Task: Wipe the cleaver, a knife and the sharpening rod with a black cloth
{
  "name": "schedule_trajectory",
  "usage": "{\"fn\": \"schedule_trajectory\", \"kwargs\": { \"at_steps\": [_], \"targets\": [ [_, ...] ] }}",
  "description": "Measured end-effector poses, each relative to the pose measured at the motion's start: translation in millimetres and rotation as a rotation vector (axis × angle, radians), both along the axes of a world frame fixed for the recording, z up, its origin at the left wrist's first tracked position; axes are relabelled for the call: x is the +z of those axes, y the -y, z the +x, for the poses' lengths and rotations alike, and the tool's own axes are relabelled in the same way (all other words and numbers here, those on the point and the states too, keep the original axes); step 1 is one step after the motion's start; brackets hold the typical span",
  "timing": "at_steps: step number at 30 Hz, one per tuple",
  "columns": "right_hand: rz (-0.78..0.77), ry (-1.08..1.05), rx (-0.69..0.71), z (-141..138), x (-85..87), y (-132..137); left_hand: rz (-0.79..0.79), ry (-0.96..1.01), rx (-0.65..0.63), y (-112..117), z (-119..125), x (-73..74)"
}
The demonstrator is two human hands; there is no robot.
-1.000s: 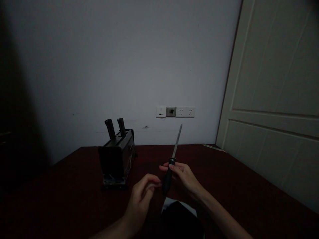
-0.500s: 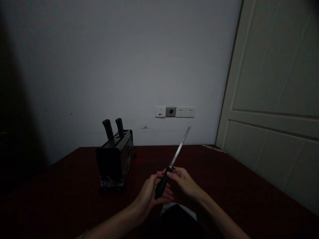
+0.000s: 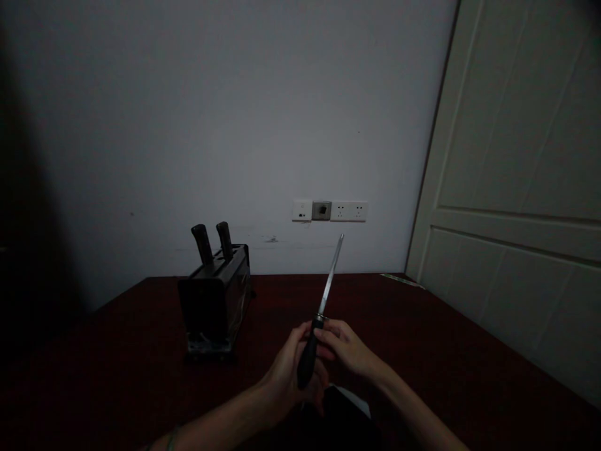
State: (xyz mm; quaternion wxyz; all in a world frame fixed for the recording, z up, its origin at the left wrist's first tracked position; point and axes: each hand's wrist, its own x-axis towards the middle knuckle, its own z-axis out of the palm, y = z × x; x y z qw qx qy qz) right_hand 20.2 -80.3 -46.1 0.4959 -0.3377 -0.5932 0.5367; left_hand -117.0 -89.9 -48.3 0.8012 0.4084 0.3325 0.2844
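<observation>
At the lower middle of the frame, in the head view, I have a honing rod raised between my two hands above the dark red table. My right hand has its fingers together, thumb on the near side, clamped on the upper end of the black handle, just below the collar. My left hand is cupped behind and to the left of that same handle, palm towards it; whether those fingers bear on it or only lie around it I cannot tell, as the handle covers part of them.

The long axis runs slantwise: the butt sits low and left, over my left palm, and the bright shaft rises from between my fingers to its tip, a little right of the frame's middle, against the pale wall. So the handle lies within reach of both hands, the right being nearer the shaft and the left nearer the butt.

Left of the middle, well apart from the rod, stands a black knife block with two dark handles jutting from its top; my left hand is the nearer to it.
</observation>
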Motion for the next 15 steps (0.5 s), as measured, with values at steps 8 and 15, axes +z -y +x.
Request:
{"fn": "schedule_trajectory", "kwargs": {
  "at_steps": [8,15],
  "targets": [
    [-0.012,0.051,0.167,-2,-8.2,4,-0.072,-0.009,-0.015,3,13,3.7],
    [0.035,0.133,0.211,-1,-6.2,7,-0.119,-0.084,-0.037,1,16,3.3]
  ]
}}
